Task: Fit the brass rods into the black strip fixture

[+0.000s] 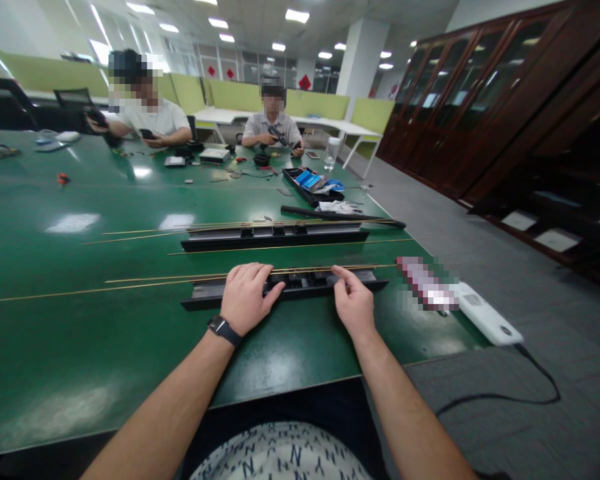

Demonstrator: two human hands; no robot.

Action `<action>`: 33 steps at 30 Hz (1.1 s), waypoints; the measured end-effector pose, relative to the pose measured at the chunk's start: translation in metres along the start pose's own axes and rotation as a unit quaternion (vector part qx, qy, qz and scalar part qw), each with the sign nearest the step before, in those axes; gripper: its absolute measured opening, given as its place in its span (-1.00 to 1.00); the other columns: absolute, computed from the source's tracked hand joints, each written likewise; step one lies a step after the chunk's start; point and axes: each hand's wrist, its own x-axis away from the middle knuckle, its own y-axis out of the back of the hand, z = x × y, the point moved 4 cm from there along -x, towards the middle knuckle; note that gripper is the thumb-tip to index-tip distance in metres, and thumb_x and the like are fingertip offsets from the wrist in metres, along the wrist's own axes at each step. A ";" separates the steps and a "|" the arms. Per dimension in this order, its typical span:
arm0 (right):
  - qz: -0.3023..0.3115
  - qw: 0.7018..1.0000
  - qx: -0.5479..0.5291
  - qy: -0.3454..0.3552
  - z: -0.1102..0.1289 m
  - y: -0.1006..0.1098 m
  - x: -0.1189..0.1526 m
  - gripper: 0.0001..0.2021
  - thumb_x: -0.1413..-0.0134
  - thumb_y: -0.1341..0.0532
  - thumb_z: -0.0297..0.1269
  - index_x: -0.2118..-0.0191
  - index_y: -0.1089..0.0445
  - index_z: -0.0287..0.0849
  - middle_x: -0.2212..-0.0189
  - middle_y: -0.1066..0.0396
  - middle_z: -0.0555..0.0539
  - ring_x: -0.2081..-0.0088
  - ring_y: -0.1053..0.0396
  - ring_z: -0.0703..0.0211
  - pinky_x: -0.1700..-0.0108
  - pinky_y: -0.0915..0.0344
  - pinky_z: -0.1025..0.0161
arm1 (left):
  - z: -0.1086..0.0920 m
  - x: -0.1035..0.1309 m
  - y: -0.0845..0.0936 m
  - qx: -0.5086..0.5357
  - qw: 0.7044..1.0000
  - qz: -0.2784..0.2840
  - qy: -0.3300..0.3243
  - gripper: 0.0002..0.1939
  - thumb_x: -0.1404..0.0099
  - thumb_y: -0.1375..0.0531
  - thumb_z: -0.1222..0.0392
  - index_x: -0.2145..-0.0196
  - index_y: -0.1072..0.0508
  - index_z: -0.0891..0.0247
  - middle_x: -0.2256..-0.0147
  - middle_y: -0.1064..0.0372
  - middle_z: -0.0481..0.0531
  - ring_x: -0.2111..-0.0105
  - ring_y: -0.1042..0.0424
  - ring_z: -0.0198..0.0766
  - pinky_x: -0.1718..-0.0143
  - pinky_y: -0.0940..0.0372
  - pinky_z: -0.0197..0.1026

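A long black channel-shaped bar [305, 291] lies crosswise on the green table, with thin brass-coloured rods [155, 279] along its far edge. My left hand [247, 293] rests on the bar's left part, fingers over the rods and thumb stretched out to the right. Near the bar's right end is my right hand [353, 297], its index fingertip at the rods and its other fingers curled; what they hold, if anything, is too small to name. Beyond lies a second black bar [275, 239] with more rods on and beside it.
A black tray [305, 188] holds blue packets at the back right, behind a black tube [340, 215]. A blurred phone-like object [425, 283] and a white cabled device [487, 317] lie at the right edge. Two people sit across the green table [80, 373].
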 end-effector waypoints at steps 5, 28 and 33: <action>0.005 1.000 -0.027 0.014 0.000 -0.002 0.000 -0.61 -0.26 -0.19 -0.21 -0.12 -0.57 -0.18 -0.03 -0.63 -0.20 0.13 -0.63 0.04 0.05 -0.55 0.16 | 0.000 0.000 0.000 -0.003 1.000 0.001 0.000 -0.61 -0.49 -0.17 -0.09 -0.06 -0.52 0.23 -0.01 -0.57 0.18 -0.08 -0.49 0.05 -0.18 -0.25 0.13; 0.000 1.000 -0.007 0.008 0.002 -0.001 0.000 -0.58 -0.25 -0.18 -0.21 -0.12 -0.59 -0.19 -0.02 -0.63 -0.20 0.13 -0.63 0.03 0.04 -0.55 0.15 | 0.000 0.001 -0.001 -0.004 1.000 0.009 0.004 -0.62 -0.49 -0.17 -0.09 -0.07 -0.50 0.21 -0.02 -0.56 0.17 -0.09 -0.48 0.05 -0.20 -0.22 0.12; 0.028 0.999 -0.023 0.018 0.003 -0.004 0.002 -0.57 -0.25 -0.19 -0.22 -0.18 -0.54 -0.15 -0.05 -0.62 -0.19 0.31 -0.61 0.12 0.22 -0.55 0.21 | 0.000 0.000 0.000 0.001 1.000 0.010 0.006 -0.62 -0.49 -0.17 -0.09 -0.08 -0.50 0.19 -0.02 -0.56 0.18 -0.09 -0.48 0.06 -0.19 -0.23 0.12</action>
